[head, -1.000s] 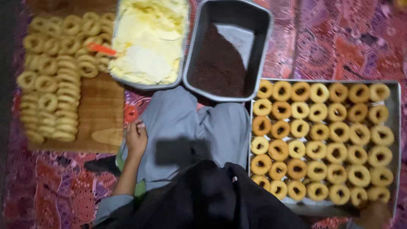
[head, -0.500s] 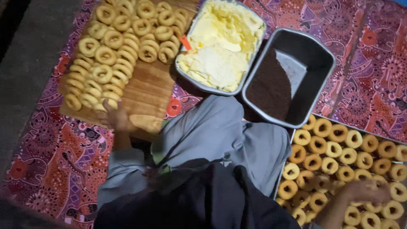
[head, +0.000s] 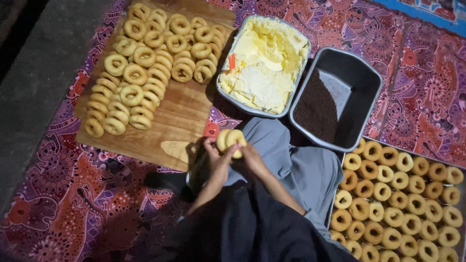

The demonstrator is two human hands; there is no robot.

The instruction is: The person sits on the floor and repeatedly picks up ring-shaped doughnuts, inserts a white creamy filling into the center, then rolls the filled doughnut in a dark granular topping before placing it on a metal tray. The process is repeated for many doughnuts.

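Observation:
My left hand (head: 217,155) and my right hand (head: 249,154) meet in front of me and together hold a plain ring donut (head: 230,139), upright on its edge above my grey-clad knee (head: 296,165). The hands hover near the front edge of a wooden board (head: 182,116) stacked with many plain ring donuts (head: 145,63). Just beyond the hands is a metal tray of pale yellow cream (head: 264,65) with a small orange spatula (head: 232,61) stuck in it. Beside it stands a grey metal pan (head: 359,87) partly filled with dark chocolate sprinkles (head: 315,109).
A large metal tray (head: 340,194) at the right holds rows of ring donuts (head: 403,204). Everything rests on a patterned red and purple mat (head: 73,194). A bare grey floor strip (head: 34,82) runs along the left. My dark clothing (head: 252,233) fills the bottom centre.
The view swung left then settled. My left hand left the board and my right hand came from the donut tray; both now hold one donut together in front of me.

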